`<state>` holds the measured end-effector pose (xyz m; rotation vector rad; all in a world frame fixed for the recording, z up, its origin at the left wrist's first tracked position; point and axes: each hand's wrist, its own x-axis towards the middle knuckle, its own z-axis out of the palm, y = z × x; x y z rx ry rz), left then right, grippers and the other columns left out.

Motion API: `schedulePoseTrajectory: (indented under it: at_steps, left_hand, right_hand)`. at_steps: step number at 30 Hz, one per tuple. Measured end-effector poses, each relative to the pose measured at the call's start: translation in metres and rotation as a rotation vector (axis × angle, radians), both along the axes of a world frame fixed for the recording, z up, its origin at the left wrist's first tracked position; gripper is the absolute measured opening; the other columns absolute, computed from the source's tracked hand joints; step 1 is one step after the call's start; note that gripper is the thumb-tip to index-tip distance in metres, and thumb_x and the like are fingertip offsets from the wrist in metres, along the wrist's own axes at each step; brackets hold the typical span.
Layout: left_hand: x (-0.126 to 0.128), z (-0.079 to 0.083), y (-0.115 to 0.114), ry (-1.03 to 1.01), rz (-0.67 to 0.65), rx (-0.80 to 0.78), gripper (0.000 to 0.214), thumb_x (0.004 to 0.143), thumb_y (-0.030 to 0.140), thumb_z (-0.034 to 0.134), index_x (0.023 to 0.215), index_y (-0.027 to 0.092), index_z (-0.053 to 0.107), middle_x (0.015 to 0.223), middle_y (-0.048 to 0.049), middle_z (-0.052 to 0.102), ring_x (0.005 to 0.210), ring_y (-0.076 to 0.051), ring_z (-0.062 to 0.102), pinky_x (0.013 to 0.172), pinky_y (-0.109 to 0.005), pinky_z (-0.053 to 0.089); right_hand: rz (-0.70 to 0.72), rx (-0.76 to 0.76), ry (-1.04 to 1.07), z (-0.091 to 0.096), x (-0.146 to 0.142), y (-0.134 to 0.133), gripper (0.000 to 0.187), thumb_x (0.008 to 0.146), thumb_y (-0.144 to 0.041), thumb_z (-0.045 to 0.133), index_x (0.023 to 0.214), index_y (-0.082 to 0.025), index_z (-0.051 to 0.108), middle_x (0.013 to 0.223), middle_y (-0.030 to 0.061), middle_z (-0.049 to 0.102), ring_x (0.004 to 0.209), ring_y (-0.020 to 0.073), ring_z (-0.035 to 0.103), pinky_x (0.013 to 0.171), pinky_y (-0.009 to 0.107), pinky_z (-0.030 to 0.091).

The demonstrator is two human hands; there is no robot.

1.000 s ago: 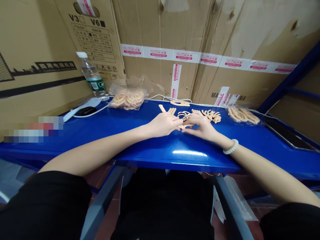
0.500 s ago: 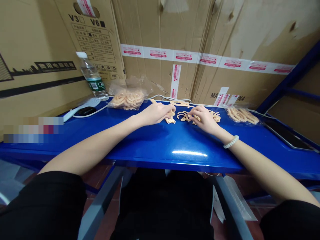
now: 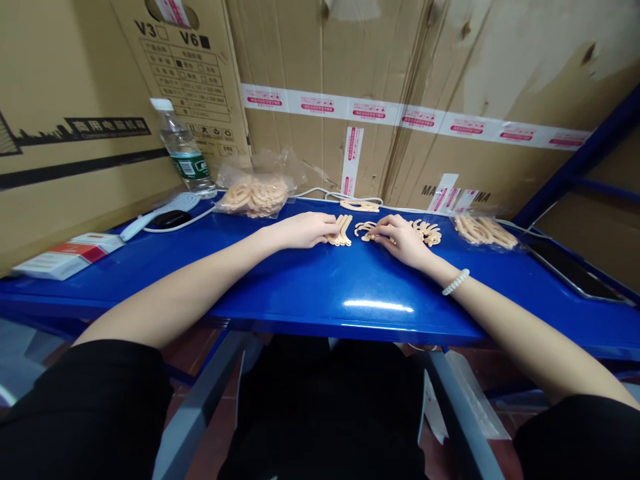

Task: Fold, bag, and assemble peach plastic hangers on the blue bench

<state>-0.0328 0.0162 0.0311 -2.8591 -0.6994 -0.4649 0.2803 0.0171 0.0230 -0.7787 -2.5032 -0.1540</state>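
Note:
My left hand (image 3: 303, 230) rests palm down on the blue shelf top (image 3: 310, 287), its fingertips touching a small stack of peach-coloured curved plastic strips (image 3: 341, 231). My right hand (image 3: 400, 238), with a white bead bracelet on the wrist, has its fingers curled and pinching at a loose pile of peach plastic pieces (image 3: 367, 231). More of these pieces (image 3: 427, 232) lie just behind the right hand. A single strip (image 3: 359, 206) lies further back by the cartons.
Two clear bags of the peach pieces lie at the back, one left (image 3: 256, 195) and one right (image 3: 484, 229). A water bottle (image 3: 183, 152), a white cabled device (image 3: 157, 217), a small red-and-white box (image 3: 67, 257) and a dark tablet (image 3: 570, 268) lie on the shelf. Cardboard cartons (image 3: 380, 93) form the back wall.
Both hands moved from the middle of the shelf back toward the cartons. The left hand laid a strip onto the stack; the right hand went to the loose pile.

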Motion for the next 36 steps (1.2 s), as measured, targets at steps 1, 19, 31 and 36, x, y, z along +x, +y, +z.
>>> schedulePoseTrajectory:
  at_steps: [1,19,31,36]
  left_hand:
    - [0.000,0.000,0.000,0.006,-0.001,-0.016,0.018,0.091,0.014,0.052,0.098,0.018,0.069,0.098,-0.0076,0.067,0.093,-0.021,0.063,0.080,-0.031,0.048]
    - [0.006,0.011,-0.020,0.007,0.115,-0.019,0.021,0.092,0.035,0.057,0.091,0.016,0.066,0.094,-0.0078,0.065,0.077,-0.018,0.060,0.070,-0.028,0.045]
    - [0.016,0.004,-0.031,0.013,0.172,0.013,0.049,0.095,0.048,0.059,0.131,0.014,0.062,0.136,-0.0189,0.064,0.122,-0.033,0.061,0.101,-0.043,0.050]
    - [0.034,-0.005,-0.051,0.058,0.141,-0.171,0.076,0.098,0.066,0.049,0.159,0.022,0.038,0.171,-0.0168,0.027,0.159,-0.041,0.020,0.125,-0.059,0.023]
  right_hand:
    - [0.000,-0.001,0.001,0.000,0.000,0.000,0.025,0.103,-0.028,0.055,0.110,-0.019,0.077,0.111,0.0147,0.067,0.103,0.0296,0.061,0.092,0.048,0.050]
    - [-0.122,0.000,0.143,0.037,0.029,-0.004,0.023,0.097,-0.032,0.059,0.102,-0.019,0.077,0.092,0.0097,0.077,0.083,0.0260,0.068,0.078,0.040,0.051]
    - [-0.190,-0.085,-0.002,0.051,0.046,-0.007,0.023,0.091,-0.028,0.061,0.098,-0.016,0.079,0.084,0.0087,0.076,0.074,0.0238,0.069,0.069,0.035,0.050]
    - [-0.162,-0.124,-0.086,0.046,0.043,-0.007,0.022,0.089,-0.027,0.065,0.103,-0.016,0.078,0.089,0.0102,0.075,0.077,0.0239,0.069,0.070,0.034,0.050]
